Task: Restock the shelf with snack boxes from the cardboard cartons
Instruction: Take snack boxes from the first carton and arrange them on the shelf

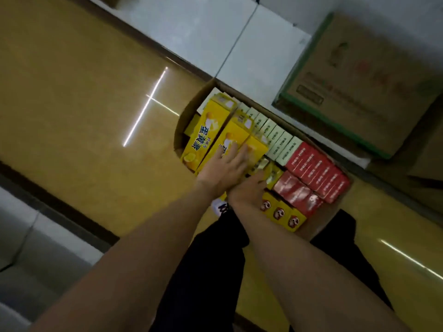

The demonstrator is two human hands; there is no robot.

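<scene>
An open cardboard carton (178,140) stands on the yellow floor, packed with snack boxes. Large yellow boxes (211,125) fill its left part, with pale green boxes (275,137) behind them. Red boxes (314,168) sit on the right, and small yellow boxes with a red emblem (280,213) sit at the near side. My left hand (225,168) lies flat, fingers straight, on top of the yellow boxes. My right hand (249,190) is just beneath it and reaches in beside a yellow box. Its fingertips are partly hidden, so its grip is unclear.
A closed cardboard carton with green edging (359,80) stands at the upper right on a pale tiled strip (215,32). My dark trouser legs (211,271) are right at the near side of the open carton. A grey-white surface (28,248) lies at the lower left.
</scene>
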